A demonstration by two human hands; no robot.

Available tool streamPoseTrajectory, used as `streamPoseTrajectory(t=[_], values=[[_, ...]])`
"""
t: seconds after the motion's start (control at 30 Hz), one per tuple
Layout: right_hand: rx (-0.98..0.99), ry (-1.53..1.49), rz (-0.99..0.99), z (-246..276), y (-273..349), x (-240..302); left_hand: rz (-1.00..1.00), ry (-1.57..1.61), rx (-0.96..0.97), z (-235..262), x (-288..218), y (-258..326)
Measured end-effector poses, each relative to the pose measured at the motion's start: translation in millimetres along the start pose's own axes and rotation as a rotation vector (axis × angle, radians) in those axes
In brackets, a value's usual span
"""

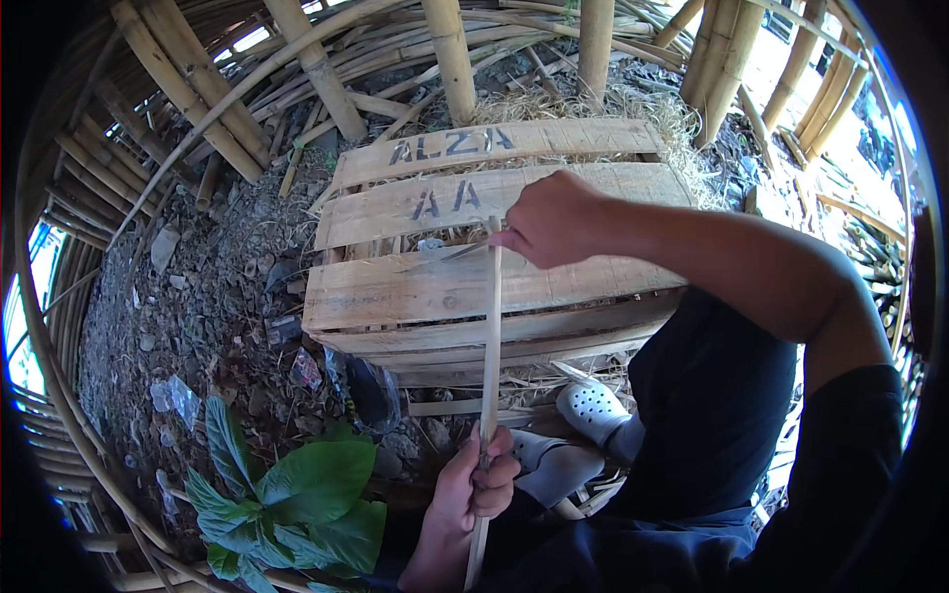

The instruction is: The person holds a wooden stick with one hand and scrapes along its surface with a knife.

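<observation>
A narrow, pale wooden strip (492, 341) is clasped in the left hand (477, 480), pinched higher by the right hand (557, 221).

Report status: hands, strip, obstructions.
Left hand gripping pale strip low. Right hand near its top end. Slatted crate beyond; nothing seen blocking the strip.

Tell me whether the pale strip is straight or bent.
It looks straight: the pale strip runs without a visible kink from the left hand up to the right hand.
</observation>
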State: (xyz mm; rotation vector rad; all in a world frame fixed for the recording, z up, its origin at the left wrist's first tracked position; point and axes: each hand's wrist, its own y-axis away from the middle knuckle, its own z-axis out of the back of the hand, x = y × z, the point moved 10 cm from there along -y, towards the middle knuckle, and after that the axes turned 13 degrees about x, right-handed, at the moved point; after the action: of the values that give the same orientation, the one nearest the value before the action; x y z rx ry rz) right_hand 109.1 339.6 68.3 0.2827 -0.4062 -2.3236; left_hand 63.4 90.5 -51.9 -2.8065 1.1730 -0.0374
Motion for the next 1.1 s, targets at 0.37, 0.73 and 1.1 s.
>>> streamPoseTrajectory(t=[0.37, 0.73, 1.1], values=[[0.009, 0.06, 0.031, -15, -4, -7, -0.04, 0.119, -0.035, 1, -4, 8], [-0.058, 0.045, 0.067, -18, -8, -6, -0.069, 0.127, -0.067, -2, -4, 6], [-0.06, 0.078, 0.205, -19, -3, 14, -0.057, 0.079, -0.079, -4, -2, 6]])
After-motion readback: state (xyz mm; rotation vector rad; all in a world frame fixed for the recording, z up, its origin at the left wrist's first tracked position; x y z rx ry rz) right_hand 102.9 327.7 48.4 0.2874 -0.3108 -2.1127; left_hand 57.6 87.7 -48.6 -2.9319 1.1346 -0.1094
